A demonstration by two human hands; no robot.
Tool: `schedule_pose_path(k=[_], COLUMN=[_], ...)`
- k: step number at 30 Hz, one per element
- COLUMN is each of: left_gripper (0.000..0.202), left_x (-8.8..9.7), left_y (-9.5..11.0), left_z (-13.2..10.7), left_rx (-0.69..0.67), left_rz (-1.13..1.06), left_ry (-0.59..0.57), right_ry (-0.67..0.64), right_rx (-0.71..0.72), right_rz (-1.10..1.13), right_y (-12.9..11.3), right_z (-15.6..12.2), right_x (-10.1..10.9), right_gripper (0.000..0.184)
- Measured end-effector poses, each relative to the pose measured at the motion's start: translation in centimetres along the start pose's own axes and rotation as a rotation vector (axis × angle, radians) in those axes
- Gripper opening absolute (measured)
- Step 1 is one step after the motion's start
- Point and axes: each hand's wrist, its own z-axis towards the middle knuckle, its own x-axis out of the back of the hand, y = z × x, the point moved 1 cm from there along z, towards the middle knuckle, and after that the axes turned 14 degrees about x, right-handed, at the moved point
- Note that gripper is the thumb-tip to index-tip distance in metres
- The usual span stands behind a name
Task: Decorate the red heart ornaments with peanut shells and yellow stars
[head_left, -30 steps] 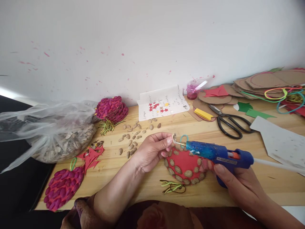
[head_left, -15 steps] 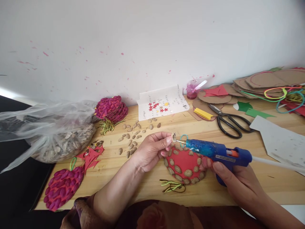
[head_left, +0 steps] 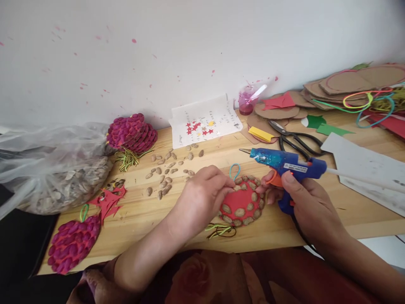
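Blue glue gun (head_left: 286, 160) flanks peanut-rimmed red disc (head_left: 237, 201).

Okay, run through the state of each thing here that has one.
Glue gun: held in right hand
Left hand: fingertips at the red disc
Red disc: ringed with peanuts, middle partly bare
Scissors: lying down, handles apart
Cup: upright, pink-stained
Plastic bag: partly filled

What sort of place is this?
Probably a place for making crafts, though whether at home or in a workshop I can't tell. The right hand holds a glue gun, and scissors and cut cardboard shapes lie on the wooden table.
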Motion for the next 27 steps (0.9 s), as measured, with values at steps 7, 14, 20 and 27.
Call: schedule_pose_path(k=[7, 14, 20, 27], left_gripper=[0.016, 0.02, 0.022, 0.024], left_x=[-0.9, -0.9, -1.2, -1.3], left_y=[0.3, 0.9, 1.3, 1.5], left_z=[-0.4, 0.1, 0.2, 0.2], left_rx=[-0.104, -0.073, -0.062, -0.06], left_rz=[0.407, 0.51, 0.553, 0.573], left_ry=[-0.073, -0.142, -0.145, -0.164], right_ry=[-0.021, -0.043, -0.059, -0.06], right_rx=[-0.022, -0.043, -0.013, -0.005], right_rz=[-0.07, -0.096, -0.133, -0.114], right_y=[-0.3, -0.8, -0.7, -0.8], right_z=[-0.2, 0.0, 0.0, 0.1], right_x=[-0.1, -0.4, -0.1, -0.2], right_gripper=[0.043, 0.043, 0.044, 0.041])
